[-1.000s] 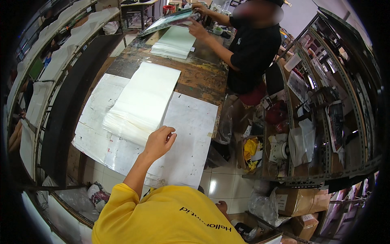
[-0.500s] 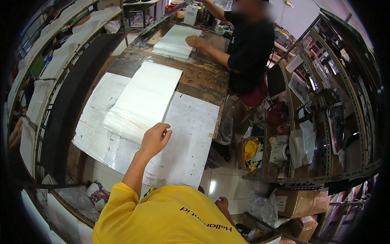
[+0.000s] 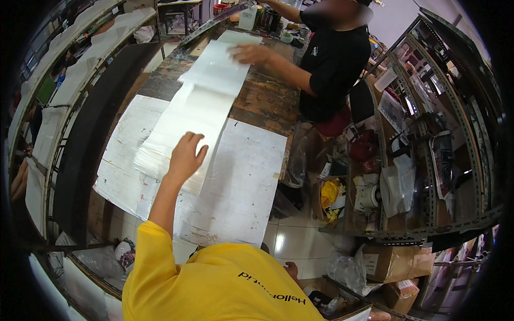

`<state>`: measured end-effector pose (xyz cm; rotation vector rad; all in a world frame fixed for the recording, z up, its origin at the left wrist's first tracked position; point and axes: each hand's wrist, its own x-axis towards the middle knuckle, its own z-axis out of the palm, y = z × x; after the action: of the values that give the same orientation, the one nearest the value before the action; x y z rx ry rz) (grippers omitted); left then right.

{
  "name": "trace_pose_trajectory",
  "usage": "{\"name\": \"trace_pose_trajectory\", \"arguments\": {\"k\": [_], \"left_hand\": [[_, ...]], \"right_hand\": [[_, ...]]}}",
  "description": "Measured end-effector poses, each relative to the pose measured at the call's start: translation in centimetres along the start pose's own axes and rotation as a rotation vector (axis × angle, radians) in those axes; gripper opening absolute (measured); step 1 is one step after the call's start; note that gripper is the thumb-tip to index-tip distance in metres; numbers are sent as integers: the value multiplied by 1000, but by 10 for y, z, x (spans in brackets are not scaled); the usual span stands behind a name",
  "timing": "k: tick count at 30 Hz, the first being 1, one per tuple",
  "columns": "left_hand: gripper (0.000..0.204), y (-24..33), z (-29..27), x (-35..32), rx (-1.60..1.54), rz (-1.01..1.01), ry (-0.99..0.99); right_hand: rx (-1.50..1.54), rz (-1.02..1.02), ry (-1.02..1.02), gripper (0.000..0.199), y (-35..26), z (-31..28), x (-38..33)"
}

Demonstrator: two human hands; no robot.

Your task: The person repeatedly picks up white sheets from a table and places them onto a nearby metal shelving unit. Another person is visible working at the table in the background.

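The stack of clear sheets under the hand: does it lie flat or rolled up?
Flat. The sheets lie spread on the white paper on the bench, and the left hand rests on their near end with fingers spread.

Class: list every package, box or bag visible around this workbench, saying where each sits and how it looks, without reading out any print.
Cardboard box: floor, lower right under the shelving; brown, rectangular, with a pale label.
Clear plastic bag: floor, left of that box; crumpled, see-through.
Yellow bag: in an open box beside the bench; crumpled.
White container: far end of the bench; upright, squarish.
Stack of clear plastic sleeves: bench middle; the left hand rests on it.
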<state>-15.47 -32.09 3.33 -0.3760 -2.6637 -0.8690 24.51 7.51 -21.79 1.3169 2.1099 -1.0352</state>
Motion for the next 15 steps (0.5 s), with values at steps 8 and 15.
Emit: {"name": "trace_pose_trajectory", "arguments": {"k": [8,15], "left_hand": [[28,-82,39,46,409,82,-105],[14,-96,43,61,525,157,-270]], "right_hand": [[-103,-70,72,57,26,8,27],[-91,-84,97,55,19,7,13]]}}
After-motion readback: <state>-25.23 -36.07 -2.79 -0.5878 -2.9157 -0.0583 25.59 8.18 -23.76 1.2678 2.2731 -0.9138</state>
